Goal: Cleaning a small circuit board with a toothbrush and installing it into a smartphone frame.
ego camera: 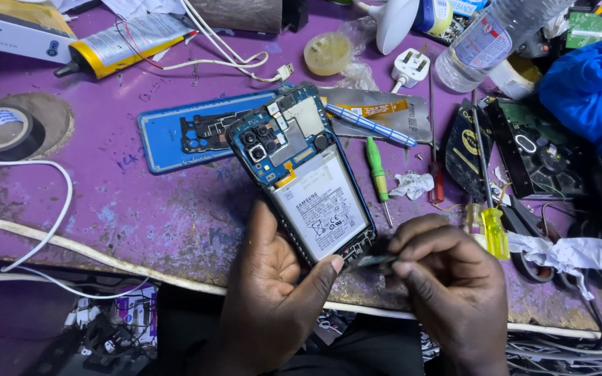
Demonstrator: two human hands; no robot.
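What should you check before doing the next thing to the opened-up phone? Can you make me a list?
1. Phone held steady: ok, the left hand grips its lower end, thumb at the bottom edge.
2. Tool gripped well: ok, the right hand pinches a small dark tool at the phone's bottom corner.
3. Battery looks flat and undamaged: ok, as far as can be seen.
4. Tool tip in the right spot: cannot tell, the fingers hide it.
5. Spare tools close: ok, the green screwdriver and yellow-handled screwdriver lie nearby.
6. Back cover out of the way: ok, it lies behind the phone.
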